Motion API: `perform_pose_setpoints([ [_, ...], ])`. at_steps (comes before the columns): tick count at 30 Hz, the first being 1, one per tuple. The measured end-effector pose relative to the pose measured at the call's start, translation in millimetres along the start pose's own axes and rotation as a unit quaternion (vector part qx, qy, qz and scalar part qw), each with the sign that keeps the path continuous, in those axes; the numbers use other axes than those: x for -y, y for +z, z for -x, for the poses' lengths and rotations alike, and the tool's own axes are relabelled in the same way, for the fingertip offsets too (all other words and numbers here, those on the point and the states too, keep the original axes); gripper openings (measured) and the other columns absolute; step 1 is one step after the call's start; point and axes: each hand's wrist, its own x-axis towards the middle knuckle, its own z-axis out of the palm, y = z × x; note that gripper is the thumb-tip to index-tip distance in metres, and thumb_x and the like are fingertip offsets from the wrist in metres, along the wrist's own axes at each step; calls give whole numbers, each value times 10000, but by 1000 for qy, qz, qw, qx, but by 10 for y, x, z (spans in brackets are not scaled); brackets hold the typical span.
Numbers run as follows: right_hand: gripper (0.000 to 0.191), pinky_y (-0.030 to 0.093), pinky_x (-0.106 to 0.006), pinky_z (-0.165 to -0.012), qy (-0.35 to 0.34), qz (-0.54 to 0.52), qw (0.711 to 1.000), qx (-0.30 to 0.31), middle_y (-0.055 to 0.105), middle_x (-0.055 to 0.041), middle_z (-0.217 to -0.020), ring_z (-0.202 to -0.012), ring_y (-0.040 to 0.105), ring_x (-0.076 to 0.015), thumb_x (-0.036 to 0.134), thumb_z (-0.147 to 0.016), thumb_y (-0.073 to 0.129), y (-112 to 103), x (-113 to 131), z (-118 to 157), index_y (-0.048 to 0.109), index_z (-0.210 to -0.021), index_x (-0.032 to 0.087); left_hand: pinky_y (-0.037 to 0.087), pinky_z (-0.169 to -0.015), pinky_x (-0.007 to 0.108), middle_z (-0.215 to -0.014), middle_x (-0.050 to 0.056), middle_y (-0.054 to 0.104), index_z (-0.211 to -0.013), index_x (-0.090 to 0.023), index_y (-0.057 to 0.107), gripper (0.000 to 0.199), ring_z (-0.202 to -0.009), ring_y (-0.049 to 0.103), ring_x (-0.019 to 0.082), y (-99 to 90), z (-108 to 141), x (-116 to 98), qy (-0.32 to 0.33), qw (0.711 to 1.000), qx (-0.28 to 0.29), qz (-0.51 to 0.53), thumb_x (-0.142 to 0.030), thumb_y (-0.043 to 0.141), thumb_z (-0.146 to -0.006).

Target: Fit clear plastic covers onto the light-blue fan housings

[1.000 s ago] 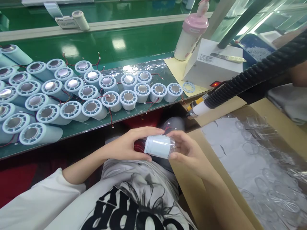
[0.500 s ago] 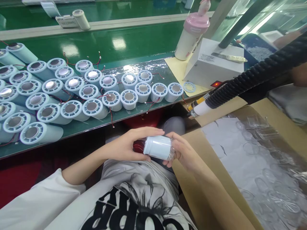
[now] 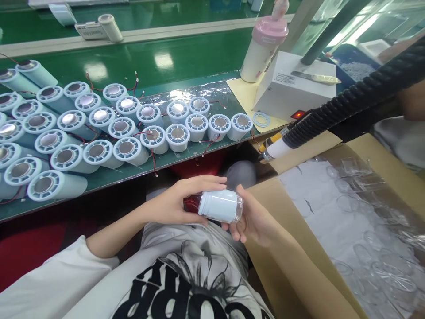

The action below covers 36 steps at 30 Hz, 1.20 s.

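Observation:
Above my lap, my left hand (image 3: 181,201) is wrapped round a light blue cylinder (image 3: 221,205), its thumb below and fingers along the top. The cylinder lies on its side, with a clear plastic cover (image 3: 239,209) on its right end. Dark red shows between my palm and the blue body; I cannot tell whether it belongs to the cylinder. My right hand (image 3: 254,219) is cupped at the clear end, thumb and fingers apart; whether it still touches the cover is hard to see.
Several similar blue cylinders (image 3: 131,148) with thin wires stand on the green bench at left. A blue ring (image 3: 261,119) lies by a white device (image 3: 295,86). A black corrugated hose (image 3: 352,99) crosses at right, above a cardboard box (image 3: 275,208) with clear plastic parts (image 3: 375,248).
My right hand has loosened from the clear end, its fingers dropping lower and opening. The clear cover shows more fully. My left hand and the cylinder have hardly moved.

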Motion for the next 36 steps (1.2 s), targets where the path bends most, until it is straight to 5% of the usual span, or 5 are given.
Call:
perform_pose_setpoints([
  [6, 776, 357, -102, -279, 18, 19, 999, 33, 616, -28, -512, -322, 537, -63, 784, -851, 221, -49, -28, -12, 631, -763, 131, 439, -1047, 409, -1361, 115, 542, -1349, -283, 509, 673, -1259, 512, 284, 51, 17, -22, -4, 1000, -26, -5, -211, 762, -730],
  [10, 721, 488, -183, -379, -203, 136, 969, -11, 699, -68, -778, -527, 649, -138, 810, -779, 395, -123, -130, -21, 594, -1052, 173, 501, -984, 372, -1324, 115, 551, -1355, -253, 491, 684, -1196, 559, 263, 85, 34, -71, -80, 992, -46, 81, -215, 765, -729],
  [17, 675, 441, -435, -1070, -560, 498, 658, -74, 482, -42, -1453, -1291, 504, -243, 117, -791, 725, -227, -170, 58, 466, -1354, 384, 571, -833, 322, -1289, 90, 577, -1382, -294, 465, 696, -1037, 646, 235, 90, 35, -84, -144, 974, -34, 174, -266, 755, -750],
  [24, 477, 592, -328, -793, -368, 238, 896, -71, 714, -46, -1112, -951, 692, -219, 408, -786, 738, -192, -203, 75, 621, -1238, 306, 413, -1091, 422, -1500, 87, 423, -1423, -336, 426, 795, -1364, 416, 299, 13, 41, -41, -54, 995, 11, 78, -187, 774, -725],
  [36, 466, 574, -290, -651, -246, 245, 934, -79, 716, -42, -1063, -774, 688, -179, 453, -854, 601, -77, -272, 3, 616, -1266, 236, 528, -918, 353, -1340, 50, 602, -1346, -321, 528, 577, -1163, 603, 283, 146, 200, 55, -311, 913, -26, 263, -397, 690, -797],
])
